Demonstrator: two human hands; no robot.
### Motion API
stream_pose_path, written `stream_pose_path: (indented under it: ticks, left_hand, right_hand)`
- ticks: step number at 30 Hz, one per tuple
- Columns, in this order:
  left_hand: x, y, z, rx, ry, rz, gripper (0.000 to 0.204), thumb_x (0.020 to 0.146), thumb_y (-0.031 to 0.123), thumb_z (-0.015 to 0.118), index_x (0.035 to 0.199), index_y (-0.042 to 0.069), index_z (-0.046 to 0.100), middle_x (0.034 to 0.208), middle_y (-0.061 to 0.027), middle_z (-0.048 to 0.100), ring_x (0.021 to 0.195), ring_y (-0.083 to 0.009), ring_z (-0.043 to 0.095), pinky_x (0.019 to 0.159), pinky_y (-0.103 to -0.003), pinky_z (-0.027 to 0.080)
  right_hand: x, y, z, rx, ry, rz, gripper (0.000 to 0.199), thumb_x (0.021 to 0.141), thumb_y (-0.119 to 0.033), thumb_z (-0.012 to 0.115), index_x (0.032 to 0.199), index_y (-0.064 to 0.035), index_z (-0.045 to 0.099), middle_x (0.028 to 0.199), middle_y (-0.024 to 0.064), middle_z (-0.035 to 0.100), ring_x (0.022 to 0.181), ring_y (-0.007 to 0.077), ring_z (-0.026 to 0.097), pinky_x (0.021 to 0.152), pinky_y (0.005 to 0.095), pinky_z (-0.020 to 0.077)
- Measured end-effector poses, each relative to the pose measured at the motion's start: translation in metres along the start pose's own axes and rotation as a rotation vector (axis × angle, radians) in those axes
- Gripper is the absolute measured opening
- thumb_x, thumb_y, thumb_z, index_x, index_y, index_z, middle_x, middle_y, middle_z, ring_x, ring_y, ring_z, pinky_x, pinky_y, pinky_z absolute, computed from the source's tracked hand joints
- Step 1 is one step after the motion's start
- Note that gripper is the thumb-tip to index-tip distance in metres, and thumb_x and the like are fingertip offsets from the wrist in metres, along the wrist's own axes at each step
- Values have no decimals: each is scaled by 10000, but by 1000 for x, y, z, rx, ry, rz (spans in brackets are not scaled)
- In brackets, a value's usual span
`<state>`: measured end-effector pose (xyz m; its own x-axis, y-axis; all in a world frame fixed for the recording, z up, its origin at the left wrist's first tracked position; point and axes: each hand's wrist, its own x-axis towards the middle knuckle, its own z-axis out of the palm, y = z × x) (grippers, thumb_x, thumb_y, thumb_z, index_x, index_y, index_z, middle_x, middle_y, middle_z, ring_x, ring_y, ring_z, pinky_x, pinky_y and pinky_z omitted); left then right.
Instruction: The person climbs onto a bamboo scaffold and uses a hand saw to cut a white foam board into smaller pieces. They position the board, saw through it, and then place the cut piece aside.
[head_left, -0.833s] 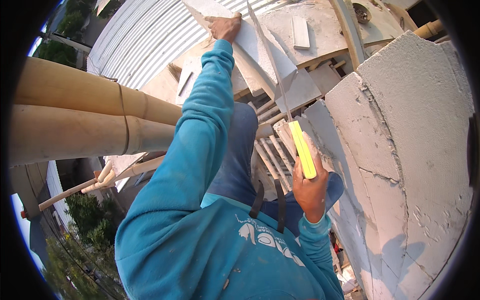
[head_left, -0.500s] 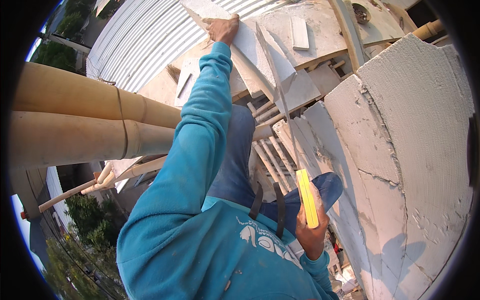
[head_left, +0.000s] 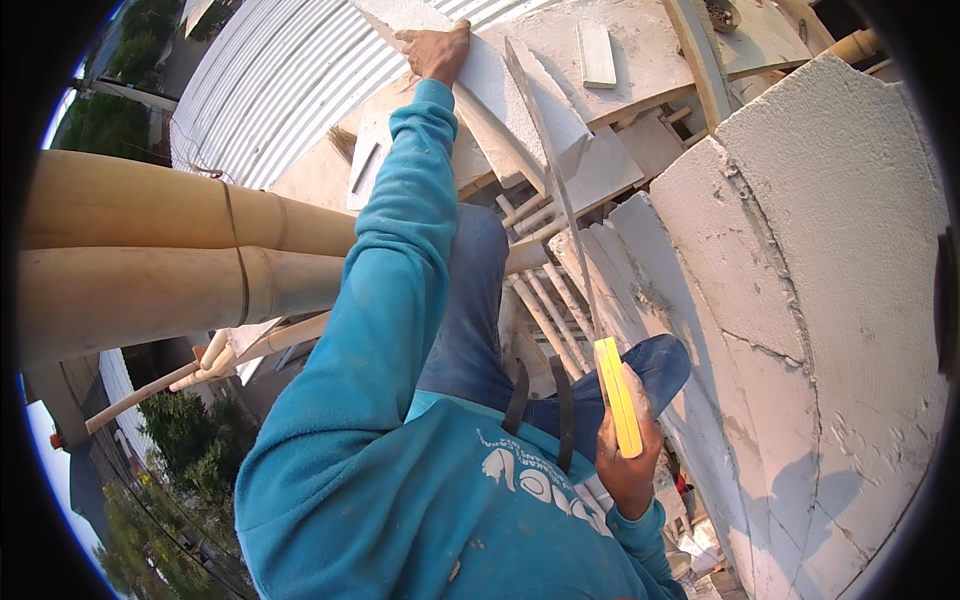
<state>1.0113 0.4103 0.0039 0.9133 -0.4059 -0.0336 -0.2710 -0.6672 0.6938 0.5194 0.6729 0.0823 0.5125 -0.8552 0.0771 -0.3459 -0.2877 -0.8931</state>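
Note:
My right hand [head_left: 632,440] is closed round the yellow handle of a handsaw [head_left: 557,180], low at the right of my body. Its long blade runs up and away, lying against the near end of a white lightweight concrete block [head_left: 510,130]. At the far end of that block, my left hand [head_left: 437,52] grips its upper edge with the arm stretched out. The block rests at a slant on a dusty board platform. Where the teeth meet the block is too fine to make out.
Two thick bamboo poles [head_left: 180,250] stick in from the left. A block wall [head_left: 790,290] with rough mortar joints rises close on the right. Beyond the platform lies a corrugated metal roof [head_left: 270,90]. A small white offcut [head_left: 596,55] and a wooden post [head_left: 700,70] are at the far right. Bamboo rungs [head_left: 550,315] show below.
The whole view has shifted slightly, with the poles appearing lower and the block a little higher. Both hands keep their holds, and the saw has hardly moved against the block.

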Motion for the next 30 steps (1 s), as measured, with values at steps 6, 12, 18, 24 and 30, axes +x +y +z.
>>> stream_pose_path:
  ticks: [6, 12, 18, 24, 30]
  left_hand:
    - [5, 0, -2, 1, 36, 8, 1275, 746, 563, 738, 1466, -212, 26, 1419, -361, 401, 1320, -454, 453, 1099, -424, 395]
    - [-9, 2, 1, -53, 20, 20, 1283, 735, 560, 743, 1456, -225, 29, 1415, -390, 377, 1328, -467, 430, 1120, -422, 367]
    - [9, -13, 16, 33, 44, 157, 761, 818, 498, 675, 1225, -68, 371, 1199, -276, 547, 1079, -420, 555, 969, -458, 445]
    - [10, -14, 6, 39, 34, 112, 808, 811, 507, 680, 1244, -85, 341, 1217, -288, 531, 1101, -426, 543, 981, -457, 440]
    - [10, -16, 19, 51, 25, 125, 855, 804, 517, 685, 1262, -101, 310, 1235, -300, 515, 1123, -432, 531, 993, -455, 435]
  right_hand:
    - [101, -13, 32, 18, -34, 19, 431, 895, 57, 587, 1318, 100, 518, 1172, 278, 655, 1074, 338, 680, 900, 362, 534]
    - [-26, 9, -8, -8, -8, 40, 543, 856, 91, 499, 1396, 53, 469, 1321, 295, 577, 1269, 347, 563, 1077, 405, 431]
    - [77, 9, 24, 57, -120, 239, 412, 923, 32, 548, 1331, 79, 514, 1232, 274, 630, 1108, 317, 661, 904, 351, 536]
    - [5, 15, 17, 77, 68, 33, 429, 883, 56, 568, 1308, 96, 525, 1166, 285, 656, 1004, 326, 704, 860, 350, 552]
    - [45, 27, 24, 25, -43, 79, 392, 911, 35, 588, 1292, 103, 528, 1113, 246, 661, 1001, 276, 688, 847, 350, 547]
